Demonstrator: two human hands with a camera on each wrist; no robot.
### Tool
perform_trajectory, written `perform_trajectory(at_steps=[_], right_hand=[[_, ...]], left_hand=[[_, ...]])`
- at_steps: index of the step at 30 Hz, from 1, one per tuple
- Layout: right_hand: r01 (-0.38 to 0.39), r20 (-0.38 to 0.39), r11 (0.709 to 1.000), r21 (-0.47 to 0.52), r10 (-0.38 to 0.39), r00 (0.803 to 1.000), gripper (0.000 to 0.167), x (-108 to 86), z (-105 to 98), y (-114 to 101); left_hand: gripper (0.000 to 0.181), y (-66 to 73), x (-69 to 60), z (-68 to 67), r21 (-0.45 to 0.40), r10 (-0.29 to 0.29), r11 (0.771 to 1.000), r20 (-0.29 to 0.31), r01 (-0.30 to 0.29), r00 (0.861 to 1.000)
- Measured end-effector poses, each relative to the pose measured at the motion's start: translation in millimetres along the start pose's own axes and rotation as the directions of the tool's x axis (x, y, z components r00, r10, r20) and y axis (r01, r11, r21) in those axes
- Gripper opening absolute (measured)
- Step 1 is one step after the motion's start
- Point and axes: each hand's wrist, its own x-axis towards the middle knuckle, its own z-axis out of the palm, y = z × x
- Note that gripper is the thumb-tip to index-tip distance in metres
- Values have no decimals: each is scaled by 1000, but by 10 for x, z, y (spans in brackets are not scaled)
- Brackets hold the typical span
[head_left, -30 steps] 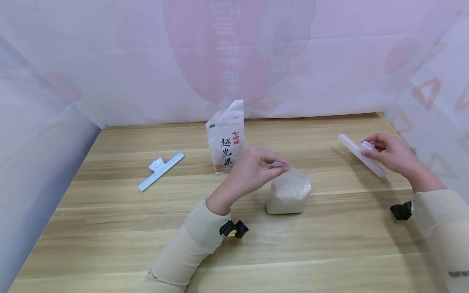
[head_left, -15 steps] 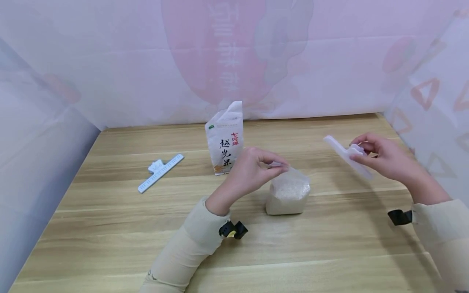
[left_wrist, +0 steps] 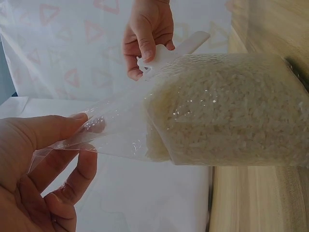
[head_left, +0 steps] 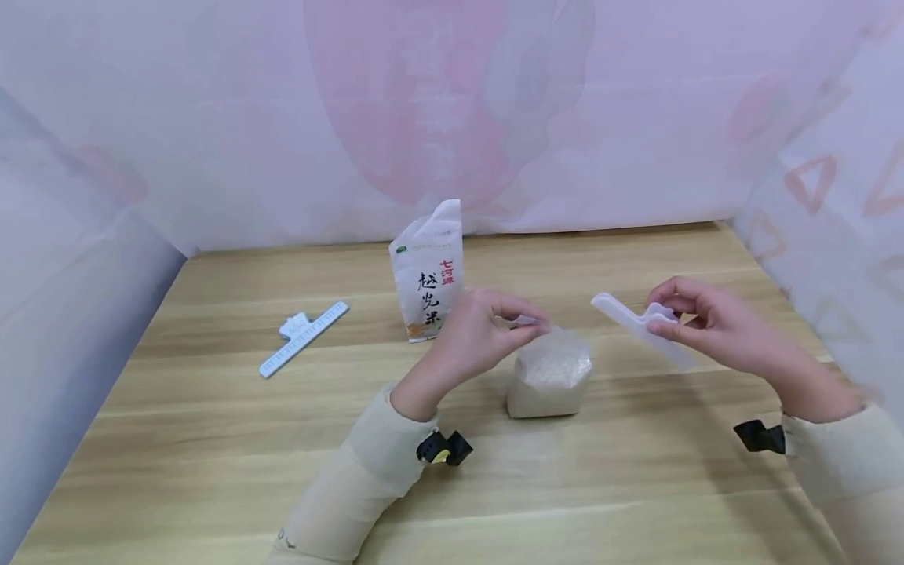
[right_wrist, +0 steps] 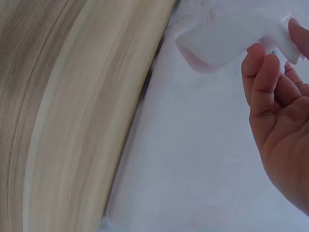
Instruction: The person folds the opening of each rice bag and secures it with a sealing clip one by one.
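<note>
As the blue clip (head_left: 304, 339) is lying at far left: it is resting slantwise on the worktop (head_left: 212, 455), well apart from everything else, and nobody is needing it just now, I'd say.
White pouch (head_left: 427, 275): it is standing upright towards the back, its lower corner disappearing behind the left hand; giving it some elbow room would be sparing it a knock.
Left hand (head_left: 480, 333): it is pinching the loose film (left_wrist: 120, 128) at the bag's top between thumb and fingertips. To my eye, a light, even pinch high up is serving best, leaving plenty of film uncovered below.
Clear rice bag (head_left: 551, 384): it is standing on the worktop between the two hands, its top drawing up and leftwards into the pinch. Smoothing out creases and trapped air would probably be making a flatter neck.
White clip (head_left: 628, 320): it is hanging tilted above the worktop, near the bag but not touching it; I can't tell whether its bars are parting. Lining it up squarely with the neck would be sensible.
Right hand (head_left: 727, 329): it is gripping that clip by its handle, likely the spot offering the steadiest control.
</note>
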Motion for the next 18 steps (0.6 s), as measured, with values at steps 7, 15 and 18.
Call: perform_trajectory(at_steps=[7, 15, 18], right_hand=[[48, 55, 998, 30, -50, 997, 21, -52, 62, -54], [57, 85, 998, 18, -59, 995, 32, -69, 132, -32], [99, 98, 995, 4, -99, 990, 30, -70, 153, -18]], left_hand=[[6, -18, -1, 18, -5, 14, 1000, -12, -14, 1000], [6, -13, 5, 13, 0, 20, 1000, -23, -20, 1000], [6, -17, 6, 6, 2, 16, 1000, -21, -16, 1000]])
